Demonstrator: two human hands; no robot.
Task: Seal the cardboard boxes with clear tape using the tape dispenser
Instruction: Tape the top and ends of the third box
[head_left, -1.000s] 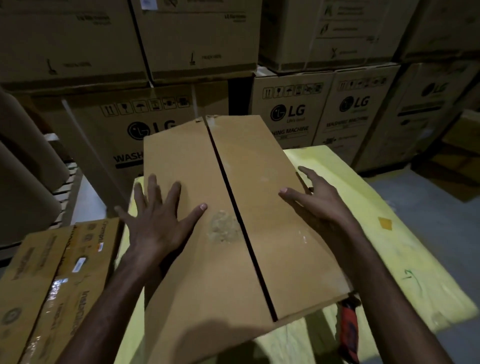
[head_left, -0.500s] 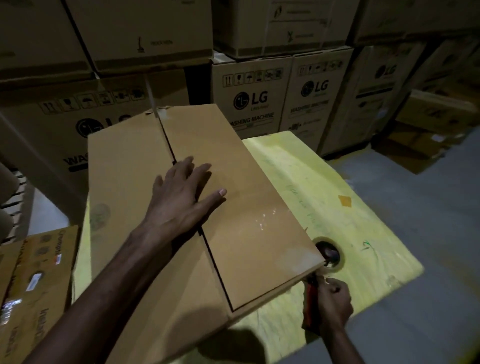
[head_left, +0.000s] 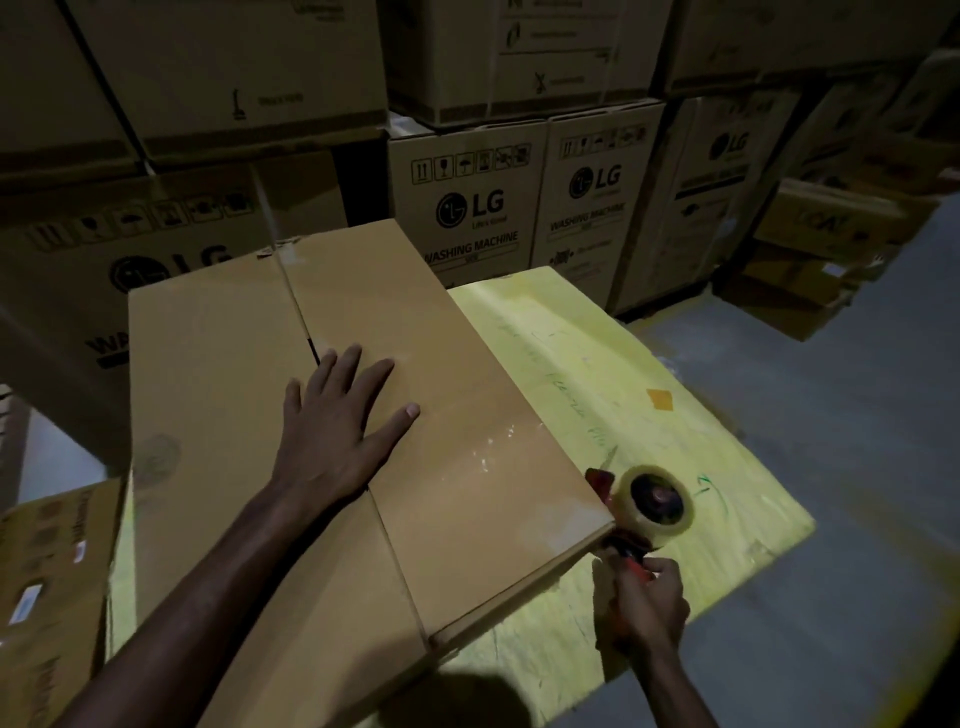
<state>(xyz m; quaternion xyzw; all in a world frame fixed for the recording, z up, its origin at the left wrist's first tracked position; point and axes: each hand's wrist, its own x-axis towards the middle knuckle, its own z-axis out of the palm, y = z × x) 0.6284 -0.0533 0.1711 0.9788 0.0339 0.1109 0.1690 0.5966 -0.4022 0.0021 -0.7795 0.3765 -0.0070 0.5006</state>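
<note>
Dim, soft-focus view; light pools centrally, edges dark and bowed.

Work surface: flat top with a yellow covering (head_left: 649, 364), green scribbles (head_left: 712, 491) and one small orange patch (head_left: 660, 399) on it. Cardboard box (head_left: 218, 374) lies flat on its left part, flaps closed. Tape dispenser (head_left: 657, 501) in my right hand (head_left: 644, 603) is over the yellow at the box's near right corner; can't tell if it rests there. Grey floor (head_left: 857, 467) carries the stacked LG cartons (head_left: 467, 208).
</note>
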